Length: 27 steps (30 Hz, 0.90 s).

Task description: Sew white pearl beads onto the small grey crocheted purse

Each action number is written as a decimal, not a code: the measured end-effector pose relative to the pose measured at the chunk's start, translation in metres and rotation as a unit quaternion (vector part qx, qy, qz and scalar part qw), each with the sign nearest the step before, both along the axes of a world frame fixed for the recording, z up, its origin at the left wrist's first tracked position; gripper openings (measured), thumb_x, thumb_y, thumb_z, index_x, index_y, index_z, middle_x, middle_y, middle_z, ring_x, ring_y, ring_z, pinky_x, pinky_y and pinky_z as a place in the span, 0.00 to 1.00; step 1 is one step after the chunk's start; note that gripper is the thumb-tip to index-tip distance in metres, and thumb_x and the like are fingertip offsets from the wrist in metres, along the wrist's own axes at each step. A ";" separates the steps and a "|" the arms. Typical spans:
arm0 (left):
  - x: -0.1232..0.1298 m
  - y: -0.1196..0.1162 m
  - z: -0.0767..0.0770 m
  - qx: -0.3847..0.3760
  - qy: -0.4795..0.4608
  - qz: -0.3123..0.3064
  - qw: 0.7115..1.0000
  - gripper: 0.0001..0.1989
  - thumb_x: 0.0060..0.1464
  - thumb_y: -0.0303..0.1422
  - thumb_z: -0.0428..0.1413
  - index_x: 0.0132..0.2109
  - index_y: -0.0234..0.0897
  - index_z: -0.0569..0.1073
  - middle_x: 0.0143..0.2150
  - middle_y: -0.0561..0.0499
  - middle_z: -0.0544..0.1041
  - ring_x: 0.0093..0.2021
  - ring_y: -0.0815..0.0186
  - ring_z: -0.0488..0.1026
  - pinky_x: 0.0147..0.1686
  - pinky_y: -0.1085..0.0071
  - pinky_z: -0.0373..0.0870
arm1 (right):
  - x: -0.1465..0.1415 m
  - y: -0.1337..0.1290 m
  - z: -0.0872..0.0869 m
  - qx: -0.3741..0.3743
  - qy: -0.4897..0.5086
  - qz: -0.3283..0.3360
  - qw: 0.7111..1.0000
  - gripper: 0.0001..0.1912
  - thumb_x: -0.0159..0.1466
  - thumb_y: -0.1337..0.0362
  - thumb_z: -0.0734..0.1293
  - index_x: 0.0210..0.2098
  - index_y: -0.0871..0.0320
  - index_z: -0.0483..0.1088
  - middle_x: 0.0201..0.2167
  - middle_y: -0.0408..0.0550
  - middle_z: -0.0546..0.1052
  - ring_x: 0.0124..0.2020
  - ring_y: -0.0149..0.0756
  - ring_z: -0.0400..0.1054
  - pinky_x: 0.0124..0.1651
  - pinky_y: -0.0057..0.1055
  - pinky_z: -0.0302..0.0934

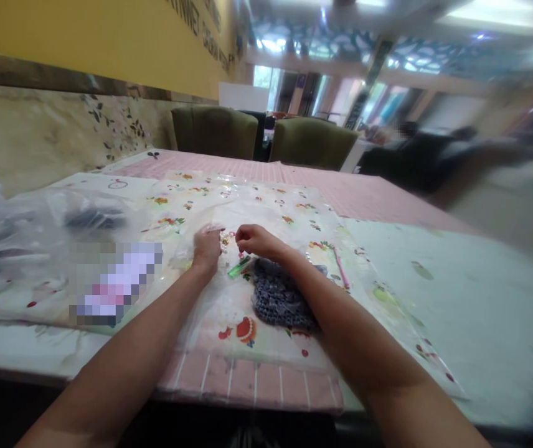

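My left hand (207, 250) is closed, its fingers curled beside a small scatter of gold and pink pieces (225, 239), too blurred to name. Thin clear plastic appears to lie around it. Just across from it, my right hand (256, 241) is held in a pinch over the same pieces. Whatever either hand grips is too small to make out. A short green object (238, 267) lies below the hands. Under my right forearm rests a dark grey-blue crocheted piece (278, 297), partly covered by the arm.
A fruit-patterned plastic sheet (266, 348) covers part of the table. To the right lies a slim pink stick (341, 269). Clear plastic bags (37, 230) with dark contents and a pixelated object (119, 283) are at left. Small black scissors (153, 155) lie farther back, near green chairs (311, 143).
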State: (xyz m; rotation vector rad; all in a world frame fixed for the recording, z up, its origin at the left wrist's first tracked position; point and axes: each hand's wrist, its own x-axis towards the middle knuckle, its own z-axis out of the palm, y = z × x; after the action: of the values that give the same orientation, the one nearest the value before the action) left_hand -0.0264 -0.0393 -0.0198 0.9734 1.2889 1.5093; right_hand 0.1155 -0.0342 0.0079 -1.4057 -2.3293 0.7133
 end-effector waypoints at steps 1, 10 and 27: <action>0.000 0.000 0.000 0.001 0.001 0.000 1.000 0.09 0.43 0.37 0.54 0.32 0.37 0.70 0.17 0.61 0.58 0.16 0.73 0.55 0.16 0.76 0.49 | 0.003 -0.001 -0.001 -0.038 0.081 -0.009 0.996 0.09 0.58 0.76 0.60 0.35 0.63 0.69 0.27 0.45 0.74 0.25 0.26 0.63 0.29 0.23 0.55; 0.001 0.000 -0.001 -0.001 0.007 0.001 1.000 0.09 0.44 0.37 0.54 0.33 0.36 0.70 0.18 0.61 0.56 0.16 0.73 0.53 0.16 0.76 0.49 | 0.011 0.009 -0.009 -0.012 0.026 -0.139 0.990 0.10 0.66 0.67 0.59 0.35 0.61 0.71 0.26 0.46 0.73 0.25 0.30 0.65 0.30 0.26 0.60; -0.001 0.004 -0.003 0.011 -0.013 0.022 1.000 0.03 0.41 0.31 0.52 0.27 0.38 0.66 0.18 0.60 0.56 0.18 0.73 0.51 0.18 0.76 0.48 | -0.033 -0.014 -0.012 0.043 -0.147 0.049 0.987 0.07 0.59 0.71 0.69 0.37 0.61 0.77 0.40 0.55 0.80 0.43 0.43 0.72 0.43 0.31 0.60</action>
State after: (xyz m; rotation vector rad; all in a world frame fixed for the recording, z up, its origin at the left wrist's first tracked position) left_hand -0.0273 -0.0356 -0.0226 0.9415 1.2845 1.5669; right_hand 0.0822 -0.0483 -0.0041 -1.4496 -2.6341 0.4498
